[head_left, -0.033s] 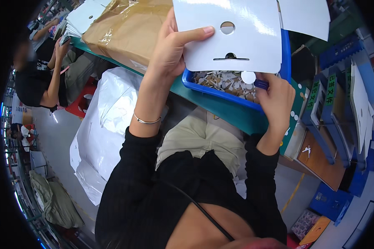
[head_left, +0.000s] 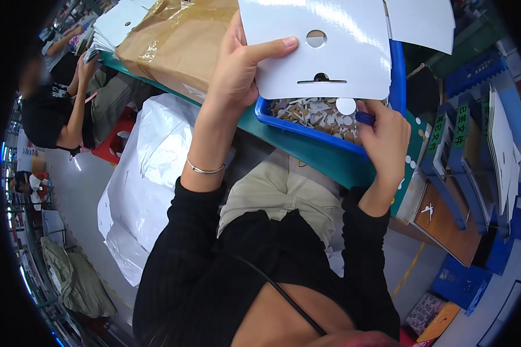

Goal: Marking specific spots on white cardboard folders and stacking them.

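My left hand (head_left: 234,69) grips a glossy white card sheet (head_left: 283,66) by its left edge, thumb flat on top and the other fingers hidden beneath. A round hole and a narrow slot with a half-round notch are cut through the sheet. Below its near right corner, my right hand (head_left: 385,136) pinches a small dark blue tool (head_left: 364,118), whose working end I cannot make out. Beside those fingertips is a white paper disc (head_left: 346,106); whether it is held or loose, I cannot tell. Underneath both hands sits a blue tray (head_left: 307,132) of white and brown card scraps (head_left: 315,115).
A taped brown carton (head_left: 176,46) stands left on the green-topped table (head_left: 341,168). Another white sheet (head_left: 422,23) lies beyond the tray. Blue file holders (head_left: 446,156) stand at right. White plastic wrapping (head_left: 150,168) bulges at lower left, and a seated person (head_left: 52,110) works farther left.
The white card sheet and the sheet beyond it have shifted very slightly left. Both hands keep nearly the same place and hold.
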Motion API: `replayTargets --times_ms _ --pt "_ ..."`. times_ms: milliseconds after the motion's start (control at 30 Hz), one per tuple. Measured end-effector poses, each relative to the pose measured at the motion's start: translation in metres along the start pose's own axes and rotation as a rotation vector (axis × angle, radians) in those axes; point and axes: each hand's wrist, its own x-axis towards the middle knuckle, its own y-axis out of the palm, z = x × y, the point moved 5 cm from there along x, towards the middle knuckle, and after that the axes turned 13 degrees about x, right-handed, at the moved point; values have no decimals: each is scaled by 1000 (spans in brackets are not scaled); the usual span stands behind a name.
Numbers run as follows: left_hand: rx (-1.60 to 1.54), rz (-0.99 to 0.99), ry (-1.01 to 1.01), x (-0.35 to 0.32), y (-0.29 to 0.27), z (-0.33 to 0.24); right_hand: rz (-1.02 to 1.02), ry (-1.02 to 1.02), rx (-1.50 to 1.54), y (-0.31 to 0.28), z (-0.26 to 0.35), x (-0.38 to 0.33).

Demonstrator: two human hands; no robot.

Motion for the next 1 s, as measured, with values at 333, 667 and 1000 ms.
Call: replayTargets --times_ms 333,667,1000 --pt "235 -162 216 -19 6 -8 -74 280 746 10 17 1" --pt "991 -435 602 80 -183 -138 54 201 221 22 25 10" --pt "1384 -985 93 149 -399 -153 111 323 511 50 24 -2"
